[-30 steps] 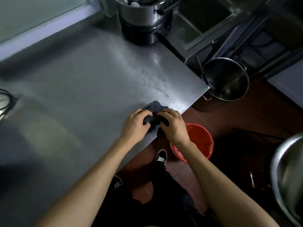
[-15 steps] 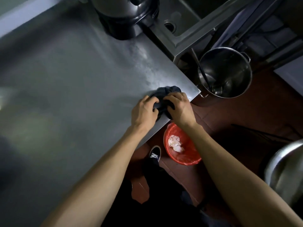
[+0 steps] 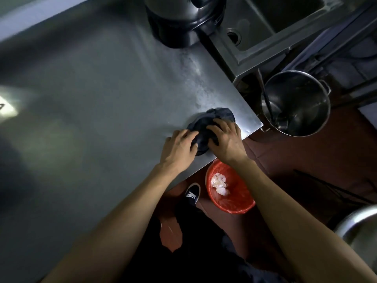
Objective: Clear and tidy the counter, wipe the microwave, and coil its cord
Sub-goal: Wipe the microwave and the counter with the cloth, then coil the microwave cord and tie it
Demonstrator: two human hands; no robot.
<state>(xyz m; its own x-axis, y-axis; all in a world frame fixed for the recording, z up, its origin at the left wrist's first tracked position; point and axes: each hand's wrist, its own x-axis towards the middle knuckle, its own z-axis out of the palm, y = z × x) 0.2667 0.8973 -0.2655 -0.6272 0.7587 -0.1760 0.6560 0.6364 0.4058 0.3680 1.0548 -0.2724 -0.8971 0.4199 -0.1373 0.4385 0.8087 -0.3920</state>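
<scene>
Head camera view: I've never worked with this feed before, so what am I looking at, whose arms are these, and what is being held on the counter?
There is no machine here. A person wears one wide-angle camera on the head, looking forward and down, so the two bare arms rising from the bottom are their own. The left hand and the right hand both rest on a bunched dark cloth, fingers curled over it, near the corner of a steel counter. At the counter's far edge stands a dark round appliance, with a sink beside it. On the floor below are a red bin holding crumpled white paper, a steel pot and the person's shoe. No microwave or cord shows in this picture.
</scene>
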